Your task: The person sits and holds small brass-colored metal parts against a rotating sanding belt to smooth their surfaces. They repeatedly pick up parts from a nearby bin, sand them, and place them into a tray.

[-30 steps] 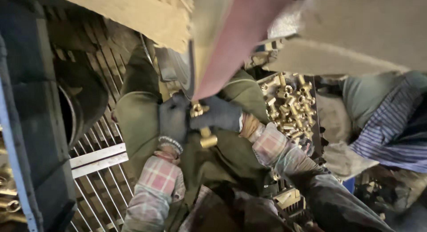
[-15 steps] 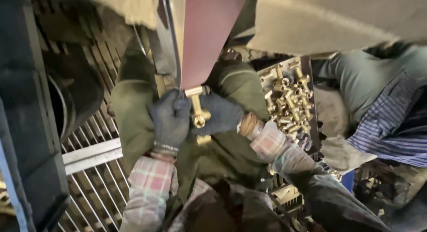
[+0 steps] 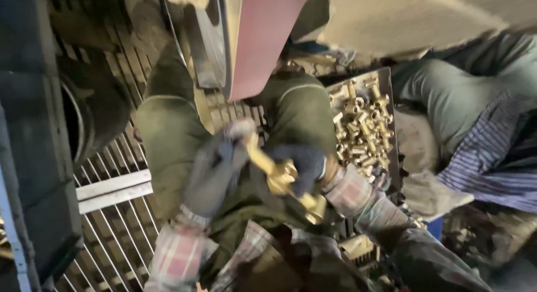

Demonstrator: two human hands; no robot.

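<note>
Just below the middle of the frame, a brass fitting (image 3: 282, 180) is gripped between two gloved hands: the left hand (image 3: 215, 169), in a grey glove, is closed around its upper, narrower end, and the right hand (image 3: 302, 166), in a dark blue glove, is wrapped around its middle, so that the lower end is left sticking out toward the bottom of the frame. The piece is held over the lap, clear of the sanding belt (image 3: 263, 40) that hangs down from the top centre. It is judged to be solid cast metal: stiff, heavy for its bulk and not easily damaged, though smooth faces would be slippery in bare fingers, which the gloves offset. The stem and the thick body are judged the best places for a firm hold, with both ends supported as is done here. The fitting is seen as a long, yellow-gold shape with a knobby, stepped outline and bright glints; finer detail is blurred. To the right of the hands, a tray (image 3: 389, 124) heaped with similar brass parts (image 3: 361, 127) is set, and at the right edge another person's striped sleeve (image 3: 486, 163) is visible. A metal grating (image 3: 112, 225) is seen at the lower left.
</note>
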